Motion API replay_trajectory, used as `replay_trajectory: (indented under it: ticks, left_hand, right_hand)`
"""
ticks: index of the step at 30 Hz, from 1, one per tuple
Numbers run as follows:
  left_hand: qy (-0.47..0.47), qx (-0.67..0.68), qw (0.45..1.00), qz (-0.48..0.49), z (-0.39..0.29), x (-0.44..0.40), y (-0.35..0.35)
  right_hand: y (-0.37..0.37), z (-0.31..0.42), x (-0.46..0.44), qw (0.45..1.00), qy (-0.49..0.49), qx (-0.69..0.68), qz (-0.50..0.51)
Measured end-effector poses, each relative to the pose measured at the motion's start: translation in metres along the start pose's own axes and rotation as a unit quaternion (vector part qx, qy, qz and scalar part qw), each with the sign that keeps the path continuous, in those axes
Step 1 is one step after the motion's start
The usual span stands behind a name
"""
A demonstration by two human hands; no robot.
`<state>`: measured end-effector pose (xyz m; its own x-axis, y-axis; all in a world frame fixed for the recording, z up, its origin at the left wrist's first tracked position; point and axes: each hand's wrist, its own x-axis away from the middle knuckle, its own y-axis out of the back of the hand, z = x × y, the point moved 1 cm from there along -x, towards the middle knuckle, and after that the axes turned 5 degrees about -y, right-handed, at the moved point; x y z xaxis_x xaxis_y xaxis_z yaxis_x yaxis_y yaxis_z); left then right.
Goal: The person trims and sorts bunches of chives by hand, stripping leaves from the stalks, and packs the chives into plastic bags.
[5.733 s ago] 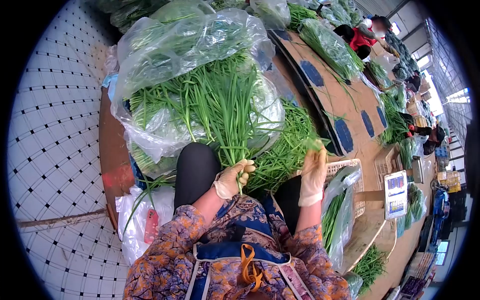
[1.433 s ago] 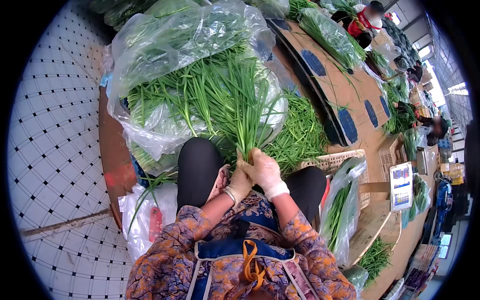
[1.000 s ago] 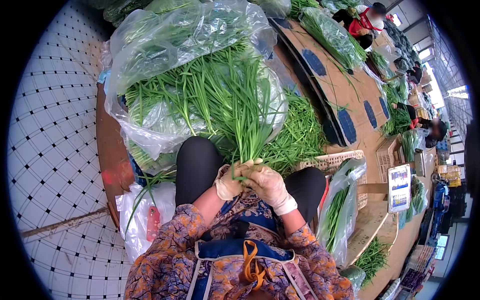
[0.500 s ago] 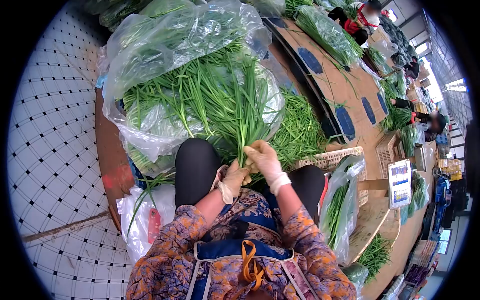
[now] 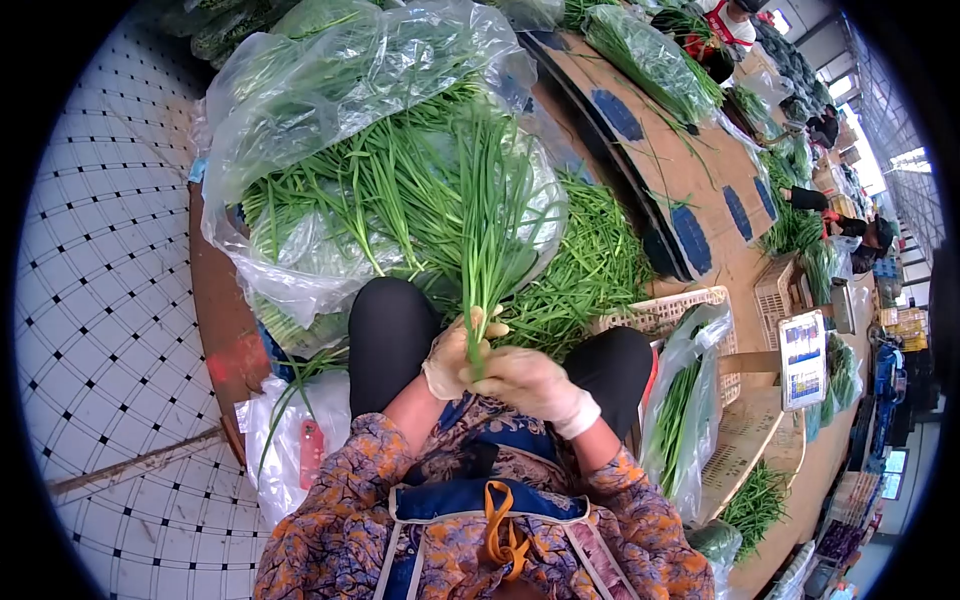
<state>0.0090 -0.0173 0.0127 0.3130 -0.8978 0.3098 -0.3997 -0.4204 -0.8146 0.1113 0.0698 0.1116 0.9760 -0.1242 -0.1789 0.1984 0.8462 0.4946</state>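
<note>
A bunch of long, flat green garlic chives [image 5: 484, 235] stands upright in front of me, its stalk ends between my thighs. My left hand [image 5: 455, 352], in a pale thin glove, is closed around the lower stalks. My right hand [image 5: 530, 385], gloved alike and slightly blurred, has its bent fingers at the bottom ends of the same bunch, just below my left. Behind the bunch lies a large heap of chives [image 5: 375, 190], partly covered by a clear plastic bag [image 5: 300, 110]. Loose green trimmings [image 5: 605, 255] are piled to the right of it.
Right of my knee are a bag of chives [image 5: 675, 405], a plastic crate [image 5: 670, 315] and a scale display [image 5: 802, 360]. A white bag with a red item [image 5: 311, 450] lies by my left thigh. Co-workers [image 5: 725, 35] are among greens at the upper right.
My right hand has moved down from the upper stalks to their bottom ends. My left hand has shifted slightly up and left, and the bunch now stands straighter.
</note>
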Motion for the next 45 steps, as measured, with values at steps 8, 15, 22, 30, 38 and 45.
replay_trajectory:
  ticks: [8, 15, 22, 30, 38, 45]
  left_hand:
    - [-0.093, -0.182, 0.974, -0.1, 0.013, -0.004, -0.007]
    - [-0.061, -0.154, 0.978, -0.124, 0.02, -0.006, 0.008]
    - [-0.039, -0.177, 0.978, -0.099, 0.02, -0.005, -0.001]
    - [0.043, 0.193, 0.98, 0.033, 0.01, -0.001, -0.008]
    - [-0.093, -0.524, 0.844, -0.062, 0.042, -0.008, -0.001]
    - [-0.037, -0.547, 0.832, 0.079, 0.043, 0.012, -0.026]
  right_hand:
    - [0.08, -0.086, -0.004, 0.863, -0.316, -0.203, -0.338]
    - [-0.009, -0.114, -0.024, 0.875, -0.417, -0.156, -0.193]
    - [-0.006, -0.094, -0.018, 0.892, -0.391, -0.149, -0.168]
    - [-0.003, -0.089, -0.011, 0.829, -0.372, -0.336, -0.248]
    - [-0.013, -0.076, -0.025, 0.854, -0.29, -0.365, -0.232]
    - [0.002, -0.078, -0.004, 0.762, -0.317, -0.467, -0.317]
